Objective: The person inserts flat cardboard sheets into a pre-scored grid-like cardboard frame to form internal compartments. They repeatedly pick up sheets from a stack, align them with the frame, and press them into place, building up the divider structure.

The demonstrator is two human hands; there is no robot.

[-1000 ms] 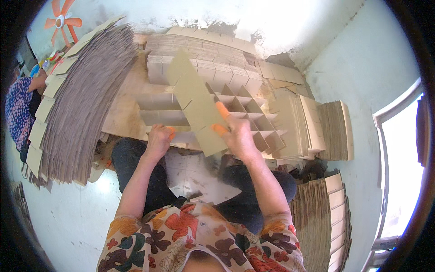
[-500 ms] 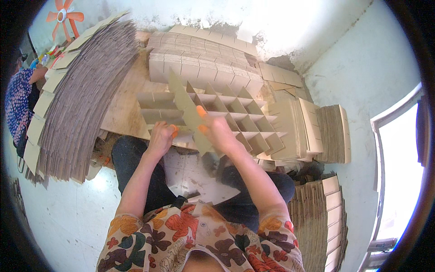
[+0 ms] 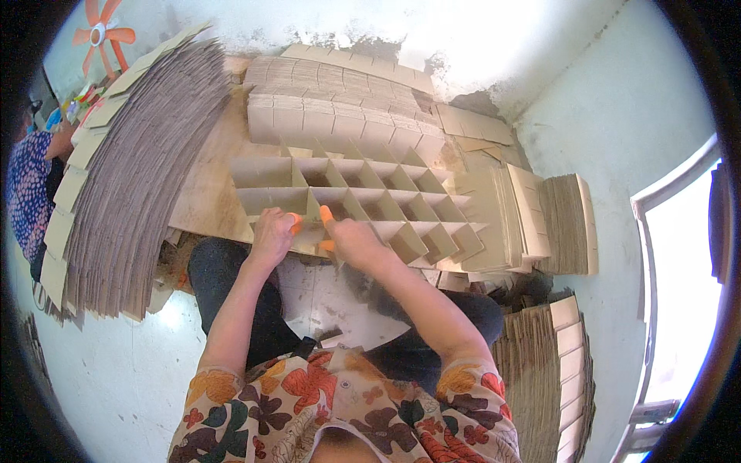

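A cardboard divider grid (image 3: pixel 378 176) of interlocked slotted strips lies on a wooden board before me, its cells crowding toward the right. At its near left edge, my left hand (image 3: pixel 274 231) is closed in a pinch on a long cardboard strip. My right hand (image 3: pixel 353 241) grips the near end of a cross strip (image 3: pixel 312 205), which now stands among the long strips. Orange covers show on fingers of both hands. The fingertips under my right hand are partly hidden.
Slotted cardboard sheets stand in a long stack (image 3: pixel 147 170) at left and another stack (image 3: pixel 340 108) behind the grid. More sheets (image 3: pixel 494 208) are at right, with a pile (image 3: pixel 532 378) below. A person (image 3: pixel 32 185) sits far left, near an orange fan (image 3: pixel 98 35).
The cross strip, tilted up above the grid before, has gone down into line with the long strips. My right hand has moved left and slightly lower with it; my left hand stays put.
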